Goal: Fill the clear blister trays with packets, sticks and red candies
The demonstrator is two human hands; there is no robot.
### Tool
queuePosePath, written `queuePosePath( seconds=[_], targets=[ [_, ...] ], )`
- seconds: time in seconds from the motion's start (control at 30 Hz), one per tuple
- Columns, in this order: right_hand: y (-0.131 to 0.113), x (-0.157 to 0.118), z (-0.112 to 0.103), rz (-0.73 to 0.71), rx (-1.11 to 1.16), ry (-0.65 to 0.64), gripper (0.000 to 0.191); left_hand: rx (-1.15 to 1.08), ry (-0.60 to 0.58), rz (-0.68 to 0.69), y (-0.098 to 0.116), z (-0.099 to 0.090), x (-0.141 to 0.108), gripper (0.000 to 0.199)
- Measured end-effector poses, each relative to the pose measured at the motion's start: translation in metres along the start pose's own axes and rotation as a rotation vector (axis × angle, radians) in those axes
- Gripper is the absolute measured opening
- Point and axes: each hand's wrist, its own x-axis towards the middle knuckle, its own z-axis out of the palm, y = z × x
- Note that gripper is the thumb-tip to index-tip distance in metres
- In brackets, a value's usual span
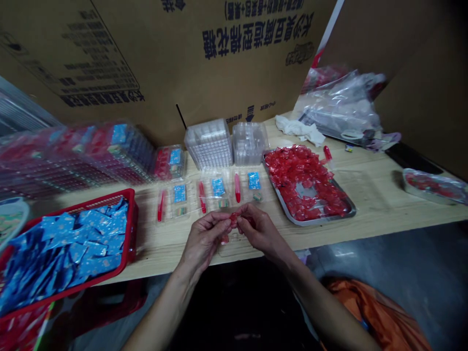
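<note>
My left hand (208,236) and my right hand (259,229) meet near the table's front edge. Between their fingertips they pinch a small red wrapped piece (234,220). Another red piece (224,239) lies just below my left fingertips. Beyond my hands, clear plastic trays hold red tubes (202,197), blue packets (218,186) and small striped pieces (181,211). To the right of my hands, a metal tray (314,222) is heaped with red wrapped pieces (300,175).
A red basket (132,219) of blue packets stands at left, with stacked filled trays (120,156) behind. Stacks of clear trays (209,144) stand before a large cardboard box (175,58). Plastic bags (340,107) and white tissue (300,129) lie at back right.
</note>
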Motion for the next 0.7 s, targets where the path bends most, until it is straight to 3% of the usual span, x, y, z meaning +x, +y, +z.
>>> queuePosePath(
  seconds=[0.1,0.23,0.43,0.6,0.7],
  targets=[
    [0.002,0.001,0.001,-0.008,-0.057,0.008,0.011,0.071,0.013,0.092,-0.001,-0.001,-0.001,0.034],
    [-0.002,0.0,0.0,0.011,-0.091,-0.05,0.012,0.335,-0.051,0.215,0.001,-0.004,-0.004,0.034],
    [-0.019,-0.005,-0.005,0.173,0.196,-0.227,0.03,0.317,-0.17,0.196,0.005,-0.014,-0.002,0.029],
    [-0.02,-0.004,-0.007,0.187,0.171,-0.248,0.039,0.55,-0.247,0.439,0.012,-0.014,-0.004,0.029],
    [-0.021,-0.004,-0.007,0.237,0.159,-0.269,0.039,0.629,-0.257,0.465,0.014,-0.014,-0.006,0.025]
  ],
)
